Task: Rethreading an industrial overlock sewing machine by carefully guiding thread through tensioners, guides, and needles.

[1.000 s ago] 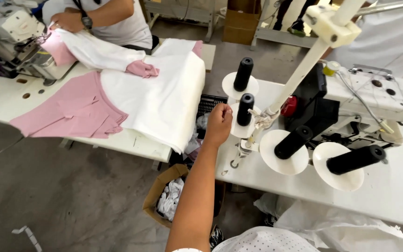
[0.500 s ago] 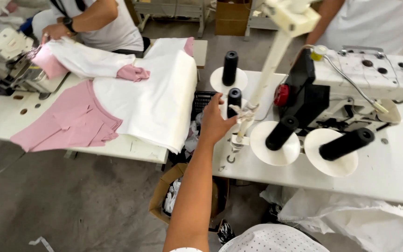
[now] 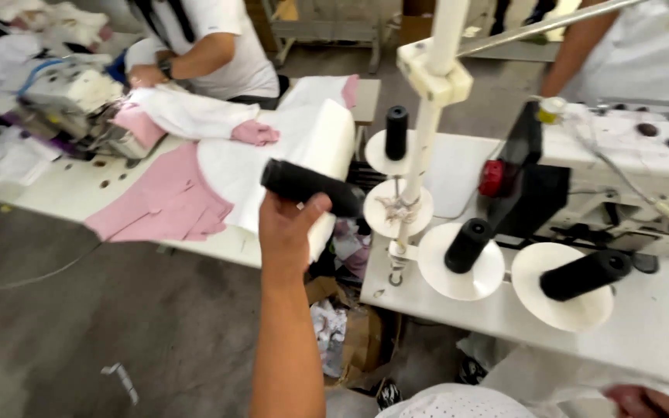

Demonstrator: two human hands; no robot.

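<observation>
My left hand (image 3: 286,232) reaches out from the bottom of the view and grips a black thread cone (image 3: 311,186), held lying sideways in the air left of the thread stand. Just to its right is a bare white spool disc (image 3: 391,210) with a tangle of light thread on its pin. Three more black cones stay on the stand: one upright at the back (image 3: 396,132), two tilted on front discs (image 3: 467,244) (image 3: 587,275). A sliver of what may be my right hand (image 3: 648,401) shows at the bottom right edge on white cloth.
The stand's white pole (image 3: 430,131) rises in front of a sewing machine (image 3: 621,155) on the white table (image 3: 660,340). On the left a co-worker (image 3: 218,46) sews white and pink garments (image 3: 164,201) at another machine (image 3: 71,97). A cardboard box of scraps (image 3: 346,329) sits below.
My left hand closed on the black cone standing on the near-left disc and lifted it off. The cone now lies sideways in my hand, left of the stand; the disc is bare.
</observation>
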